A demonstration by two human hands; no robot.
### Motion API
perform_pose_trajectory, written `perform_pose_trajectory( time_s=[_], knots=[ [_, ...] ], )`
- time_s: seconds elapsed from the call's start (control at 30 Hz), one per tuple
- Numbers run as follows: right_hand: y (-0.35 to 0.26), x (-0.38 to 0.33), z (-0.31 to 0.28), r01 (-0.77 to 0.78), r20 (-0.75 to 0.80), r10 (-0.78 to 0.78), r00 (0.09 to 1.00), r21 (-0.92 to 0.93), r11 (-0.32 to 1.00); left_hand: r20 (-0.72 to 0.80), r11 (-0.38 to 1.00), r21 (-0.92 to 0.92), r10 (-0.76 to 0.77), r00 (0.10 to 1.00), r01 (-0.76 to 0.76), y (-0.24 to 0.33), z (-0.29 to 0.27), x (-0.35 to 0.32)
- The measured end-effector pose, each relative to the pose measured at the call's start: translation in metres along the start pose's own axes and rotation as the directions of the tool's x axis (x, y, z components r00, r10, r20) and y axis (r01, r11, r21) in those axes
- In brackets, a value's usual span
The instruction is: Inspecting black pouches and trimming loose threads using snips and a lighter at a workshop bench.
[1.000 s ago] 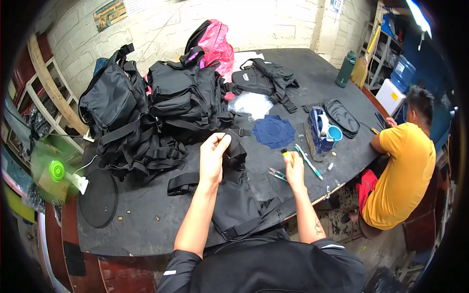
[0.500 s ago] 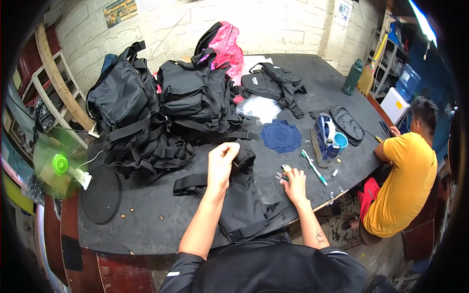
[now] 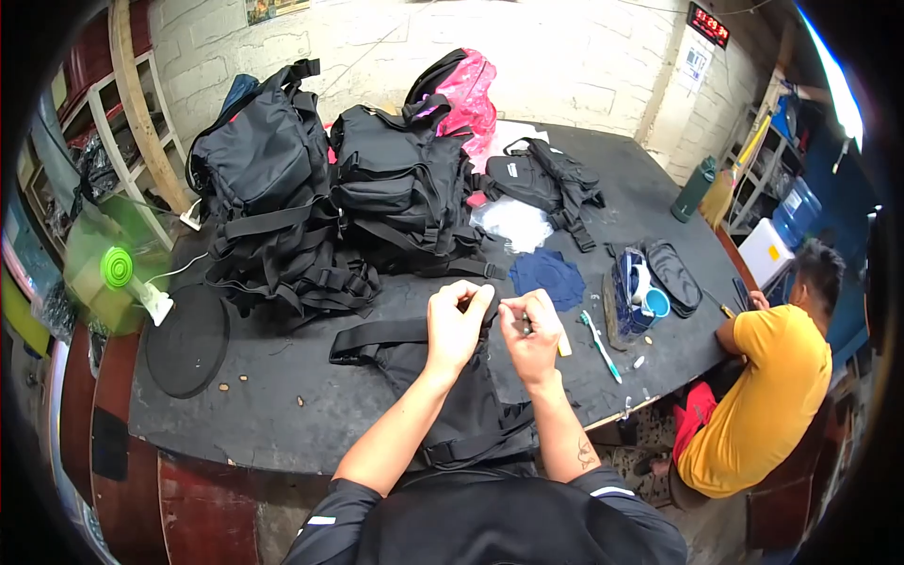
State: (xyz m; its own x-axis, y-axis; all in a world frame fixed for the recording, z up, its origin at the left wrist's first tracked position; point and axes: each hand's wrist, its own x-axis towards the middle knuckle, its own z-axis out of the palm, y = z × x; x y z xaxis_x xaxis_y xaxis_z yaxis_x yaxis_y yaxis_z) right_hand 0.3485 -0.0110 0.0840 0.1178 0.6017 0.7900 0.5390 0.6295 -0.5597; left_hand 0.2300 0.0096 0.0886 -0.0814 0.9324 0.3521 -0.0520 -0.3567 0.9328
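Note:
My left hand [image 3: 459, 320] and my right hand [image 3: 530, 330] are raised close together over a black strapped bag [image 3: 443, 405] that lies flat at the table's near edge. The left hand's fingers pinch the end of a black strap [image 3: 377, 334] that runs off to the left. With its fingers curled, the right hand pinches something small and dark right beside the left fingertips; I cannot tell what it is. A yellowish stick-like tool [image 3: 563, 343] shows at the right hand's outer side, held or lying, I cannot tell.
Black backpacks [image 3: 282, 207] [image 3: 400, 188], a pink bag [image 3: 461, 89] and a small black bag [image 3: 546, 179] fill the far table [image 3: 235, 405]. A blue cloth [image 3: 548, 275], a green tool [image 3: 600, 344] and cups [image 3: 645, 297] lie to the right. A person in yellow [image 3: 763, 395] sits at right. A green fan [image 3: 118, 273] stands at left.
My right hand has lifted off the table and joined my left hand above the bag. The left hand has lowered and turned inward. The view has shifted slightly.

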Motion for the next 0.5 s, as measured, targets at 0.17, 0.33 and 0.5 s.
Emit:
perform_pose_trajectory(
  time_s=[0.17, 0.33, 0.5],
  knots=[
    [0.014, 0.009, -0.006, -0.348, -0.091, 0.435, 0.896, 0.464, 0.815, 0.019, 0.965, 0.201, 0.169, 0.986, -0.169, -0.001, 0.000, -0.007],
    [0.037, 0.014, -0.039, -0.532, 0.091, 0.607, 0.789, 0.595, 0.602, 0.081, 0.939, -0.310, -0.131, 0.988, 0.150, -0.004, -0.011, -0.002],
    [0.043, -0.024, -0.021, -0.580, 0.240, 0.529, 0.814, 0.300, 0.757, 0.057, 0.871, -0.488, -0.037, 0.998, 0.060, -0.005, -0.007, 0.007]
  ],
)
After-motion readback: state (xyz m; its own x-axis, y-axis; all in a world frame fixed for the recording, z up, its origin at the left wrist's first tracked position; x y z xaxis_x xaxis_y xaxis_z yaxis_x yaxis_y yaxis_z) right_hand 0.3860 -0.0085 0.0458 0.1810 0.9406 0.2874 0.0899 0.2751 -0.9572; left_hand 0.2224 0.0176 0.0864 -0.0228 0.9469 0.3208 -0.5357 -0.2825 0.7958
